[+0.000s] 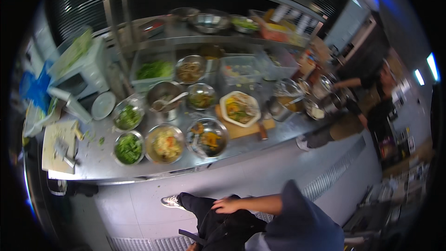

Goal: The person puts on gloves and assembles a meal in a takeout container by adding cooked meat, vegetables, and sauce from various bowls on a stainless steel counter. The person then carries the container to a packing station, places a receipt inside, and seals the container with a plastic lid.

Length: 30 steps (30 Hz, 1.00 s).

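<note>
My right hand (225,205) lies against my black trousers at the thigh, its fingers stretched out and nothing seen in them. Of my left hand (192,247) only a sliver shows at the lower edge, so its fingers are hidden. Beyond my legs stands a steel worktable (100,160). Along its front edge are steel bowls: one of chopped greens (116,151), one of a pale shredded mix (147,142) and one with orange pieces (221,128). A white octagonal bowl (222,107) of mixed food sits on a wooden board (237,131), beside a wooden-handled knife (263,130).
A pale cutting board (49,153) with a broad blade (60,146) lies at the table's left end. Another person (369,97) works at the right end, one leg reaching into the aisle. A shelf (162,42) with bowls and tubs spans the back. Metal grating (334,174) crosses the floor.
</note>
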Tool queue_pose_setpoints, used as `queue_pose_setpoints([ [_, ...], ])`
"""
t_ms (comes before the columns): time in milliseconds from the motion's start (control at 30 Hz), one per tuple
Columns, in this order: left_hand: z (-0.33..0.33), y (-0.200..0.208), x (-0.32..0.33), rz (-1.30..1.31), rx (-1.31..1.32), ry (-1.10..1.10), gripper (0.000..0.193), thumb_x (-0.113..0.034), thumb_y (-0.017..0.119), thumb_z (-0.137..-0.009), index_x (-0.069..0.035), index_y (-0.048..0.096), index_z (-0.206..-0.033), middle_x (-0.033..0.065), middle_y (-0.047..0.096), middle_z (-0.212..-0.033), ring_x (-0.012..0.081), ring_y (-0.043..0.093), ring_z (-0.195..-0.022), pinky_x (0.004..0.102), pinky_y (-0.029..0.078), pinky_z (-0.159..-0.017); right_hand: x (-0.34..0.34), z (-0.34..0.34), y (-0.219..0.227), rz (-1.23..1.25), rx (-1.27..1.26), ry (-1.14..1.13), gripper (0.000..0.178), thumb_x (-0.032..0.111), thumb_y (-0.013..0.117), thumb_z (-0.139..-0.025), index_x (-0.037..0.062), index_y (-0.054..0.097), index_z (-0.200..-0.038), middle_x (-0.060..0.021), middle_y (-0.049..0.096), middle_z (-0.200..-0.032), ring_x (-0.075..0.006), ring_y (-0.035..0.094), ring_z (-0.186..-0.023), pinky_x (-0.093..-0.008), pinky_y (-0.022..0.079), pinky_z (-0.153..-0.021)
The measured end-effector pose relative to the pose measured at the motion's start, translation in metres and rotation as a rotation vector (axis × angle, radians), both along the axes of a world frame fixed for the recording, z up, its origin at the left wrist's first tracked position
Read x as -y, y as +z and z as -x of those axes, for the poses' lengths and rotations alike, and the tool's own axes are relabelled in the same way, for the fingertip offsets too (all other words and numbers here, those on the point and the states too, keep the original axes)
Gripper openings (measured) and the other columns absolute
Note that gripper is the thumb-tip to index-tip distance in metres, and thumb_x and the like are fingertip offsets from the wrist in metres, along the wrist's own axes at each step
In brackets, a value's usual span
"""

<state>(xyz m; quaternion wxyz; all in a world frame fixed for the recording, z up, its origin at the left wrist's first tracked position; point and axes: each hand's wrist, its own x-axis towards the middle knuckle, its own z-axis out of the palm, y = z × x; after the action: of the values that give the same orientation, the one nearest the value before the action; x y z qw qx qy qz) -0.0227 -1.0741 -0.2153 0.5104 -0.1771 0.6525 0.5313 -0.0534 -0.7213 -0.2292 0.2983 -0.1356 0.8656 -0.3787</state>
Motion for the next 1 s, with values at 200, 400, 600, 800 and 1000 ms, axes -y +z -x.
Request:
queue_pose_setpoints([
  [200, -0.015, 0.119, -0.046, -0.346, -0.006, -0.254, 0.064, -0.045, 0.042, -0.101, -0.001, 0.034, -0.146, 0.0128, 0.039, -0.148, 0.0298, 0.046, -0.130, 0.0410, 0.042, -0.103, -0.217, -0.148, 0.062, -0.520, 0.308, -0.659, 0.030, 0.036, 0.061, -0.084, 0.0083, 0.071, -0.089, -0.0159, 0.070, -0.096, -0.0300, 0.068, -0.086, -0.0440, 0.053, -0.077],
  [400, 0.055, 0.177, -0.187, -0.030, -0.591, -0.289, 0.029, 0.000, 0.060, -0.090, 0.004, 0.058, -0.119, 0.0113, 0.068, -0.100, 0.0169, 0.065, -0.086, 0.0299, 0.052, -0.078, -0.300, -0.028, 0.079, 0.383, -0.101, -1.390, 0.020, 0.013, 0.060, -0.087, 0.0061, 0.064, -0.106, -0.0114, 0.068, -0.089, -0.0188, 0.067, -0.080, -0.0333, 0.054, -0.068],
  [600, 0.264, 0.122, -0.429, 0.028, -1.073, 0.132, 0.055, -0.029, 0.062, -0.093, 0.006, 0.046, -0.133, 0.0218, 0.053, -0.130, 0.0282, 0.056, -0.113, 0.0352, 0.043, -0.097, -0.337, 0.175, 0.119, 0.161, -0.466, -1.255, 0.027, 0.005, 0.054, -0.086, 0.0076, 0.060, -0.112, -0.0182, 0.067, -0.096, -0.0370, 0.065, -0.086, -0.0416, 0.051, -0.072],
  [800, 0.337, 0.077, -0.493, 0.340, -0.926, 0.091, 0.055, -0.038, 0.060, -0.093, 0.007, 0.052, -0.125, 0.0185, 0.068, -0.101, 0.0282, 0.066, -0.085, 0.0346, 0.052, -0.078, -0.352, 0.226, 0.144, 0.083, -0.007, -1.181, 0.033, 0.010, 0.056, -0.078, 0.0037, 0.061, -0.110, -0.0223, 0.066, -0.107, -0.0405, 0.061, -0.103, -0.0468, 0.049, -0.086],
  [1000, 0.299, 0.161, -0.496, 0.110, -0.583, 0.395, 0.051, -0.045, 0.047, -0.098, -0.003, 0.054, -0.126, 0.0108, 0.064, -0.107, 0.0198, 0.062, -0.094, 0.0318, 0.052, -0.078, -0.362, 0.219, 0.180, 0.247, -0.228, -1.140, 0.035, 0.004, 0.050, -0.083, 0.0110, 0.060, -0.116, -0.0184, 0.066, -0.092, -0.0402, 0.062, -0.087, -0.0470, 0.049, -0.076],
])
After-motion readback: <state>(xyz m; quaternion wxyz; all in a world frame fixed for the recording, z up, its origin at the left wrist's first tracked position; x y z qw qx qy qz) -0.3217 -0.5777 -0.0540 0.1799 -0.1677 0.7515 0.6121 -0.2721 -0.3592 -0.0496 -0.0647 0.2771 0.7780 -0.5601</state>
